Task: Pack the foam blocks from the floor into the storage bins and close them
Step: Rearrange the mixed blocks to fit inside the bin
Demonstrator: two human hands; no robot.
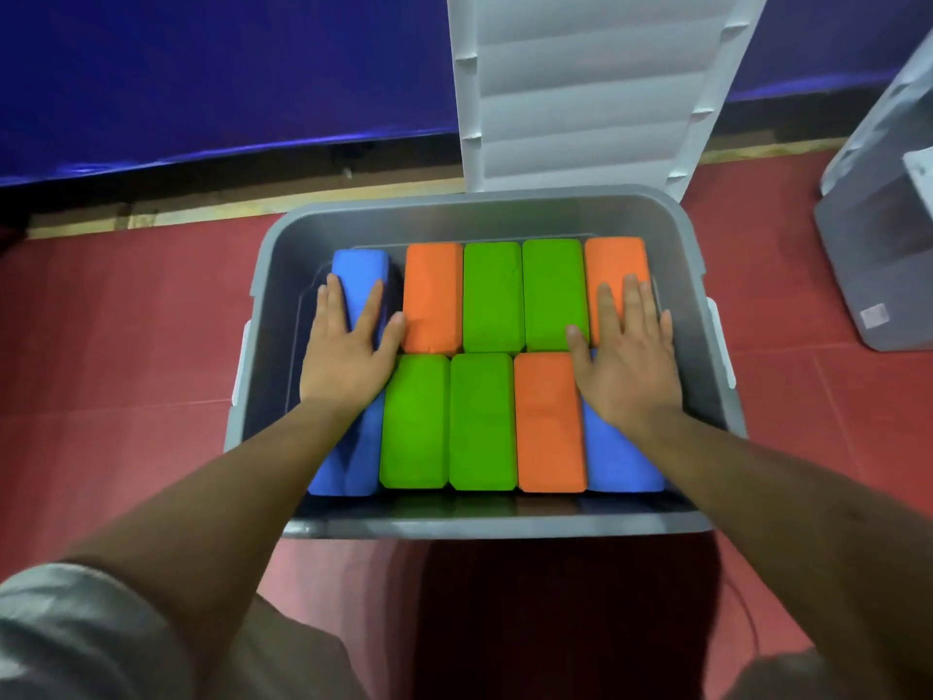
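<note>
Both hands flat, fingers spread: left hand [348, 356] on the far-left blue block [361, 272], right hand [626, 356] on the far-right orange block [613, 262]. The grey bin [484, 528] is packed with two rows of foam blocks [482, 421], and its white lid [580, 93] stands up at the far side.

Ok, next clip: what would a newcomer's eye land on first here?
The bright foam blocks, blue, orange and green, packed in two rows inside the grey bin at centre. The left hand and right hand lie flat on the outermost blocks. The white lid stands open behind.
</note>
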